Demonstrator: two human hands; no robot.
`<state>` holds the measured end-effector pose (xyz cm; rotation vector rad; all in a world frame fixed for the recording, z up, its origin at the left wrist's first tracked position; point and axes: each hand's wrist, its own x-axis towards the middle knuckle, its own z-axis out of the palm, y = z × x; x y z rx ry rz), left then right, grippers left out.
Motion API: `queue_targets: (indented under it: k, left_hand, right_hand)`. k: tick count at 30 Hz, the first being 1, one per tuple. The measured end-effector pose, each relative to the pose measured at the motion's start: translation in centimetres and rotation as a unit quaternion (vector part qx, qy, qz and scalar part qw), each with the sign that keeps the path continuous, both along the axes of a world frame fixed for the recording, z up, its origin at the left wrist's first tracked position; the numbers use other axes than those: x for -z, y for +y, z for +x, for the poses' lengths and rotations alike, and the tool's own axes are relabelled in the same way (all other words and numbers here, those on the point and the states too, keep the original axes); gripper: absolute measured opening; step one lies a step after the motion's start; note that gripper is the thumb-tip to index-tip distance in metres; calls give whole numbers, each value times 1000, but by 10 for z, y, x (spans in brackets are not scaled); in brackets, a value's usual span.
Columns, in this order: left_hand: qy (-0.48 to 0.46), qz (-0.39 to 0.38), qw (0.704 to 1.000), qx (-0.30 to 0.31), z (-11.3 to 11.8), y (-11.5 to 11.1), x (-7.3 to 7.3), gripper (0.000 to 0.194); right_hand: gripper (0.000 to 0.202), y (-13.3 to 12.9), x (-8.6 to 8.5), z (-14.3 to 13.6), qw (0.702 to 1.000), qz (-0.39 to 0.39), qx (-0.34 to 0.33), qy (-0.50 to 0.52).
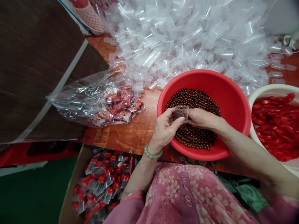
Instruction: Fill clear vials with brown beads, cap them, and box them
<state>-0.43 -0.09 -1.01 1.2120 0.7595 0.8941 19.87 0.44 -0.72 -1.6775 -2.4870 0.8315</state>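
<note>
My left hand (165,127), with a green bead bracelet on its wrist, pinches a small clear plastic cup (181,113) between thumb and fingers. The cup is tilted above a red basin (237,102) that holds a heap of small shiny brown balls (198,101). Whether any balls are inside the cup is hard to make out. Close against the cup's right side is my right hand (202,119), its fingers curled together over the balls. Its fingertips are partly hidden, and what they hold cannot be seen.
Behind the basin spreads a large pile of clear plastic containers (149,40). A clear bag of red packets (119,107) lies to the left. At right stands a white basin (257,93) of red plastic pieces. A box (72,183) of red-capped containers sits below the table edge.
</note>
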Motion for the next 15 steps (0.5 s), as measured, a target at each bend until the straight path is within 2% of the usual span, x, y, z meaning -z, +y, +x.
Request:
queue_targets:
  k: [2,5,10,15]
  left_hand:
    - [-6,-7,1000,-2,1,0,0,39]
    - [-2,-9,1000,1,1,0,1,36]
    - [37,39,998,-16,2,-1,4,25]
    - [55,78,995,-37,2,-5,10,27]
  right_hand:
    - [20,-3,11,-7,1000,-14,-25,9]
    - [24,-8,17,-14,998,-23,-48,25]
    - [30,-12,15,-18,997,-35,-64,29]
    - [31,-12,7,-19,998,-30,-53,18]
